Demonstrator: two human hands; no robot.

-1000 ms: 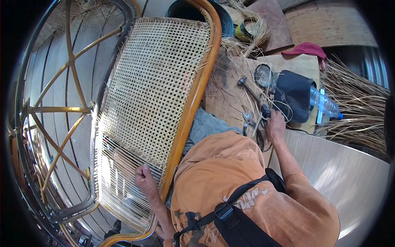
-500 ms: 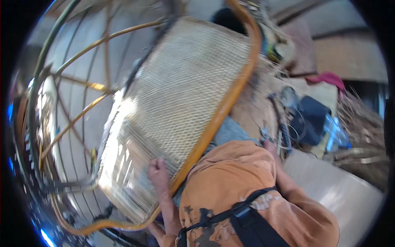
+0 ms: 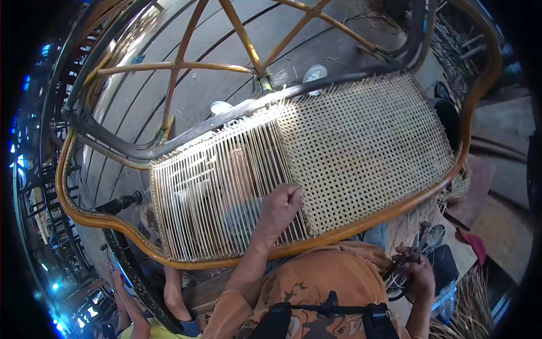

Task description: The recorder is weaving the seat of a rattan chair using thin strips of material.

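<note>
Rattan frame (image 3: 361,226): spanning from far left to upper right, across the lap, with cane stretched inside.
Co-worker's arm (image 3: 131,308): low at left, below the frame and apart from the cane.
Bare strands (image 3: 195,209): drawn side by side across the left section; by judgement, the part left to weave.
Left hand (image 3: 280,204): curled into a loose fist over the strands, just beside the mesh edge; cannot tell of any strand inside.
Woven mesh (image 3: 361,152): filling the right section; step in hand judged as extending this weave leftward, partway along; next move judged as calling for even tension and careful over-and-under threading.
Right hand (image 3: 420,274): bent at the worktop (image 3: 449,230) near a dark tool-like item (image 3: 407,255); too shaded to tell how far closed, or whether gripping.
Dark pouch (image 3: 446,265): just beyond, with contents out of view.
Clear bottle (image 3: 447,307): below the pouch, partly hidden; impossible to tell how full.
Red cap (image 3: 474,246): beside the pouch.
</note>
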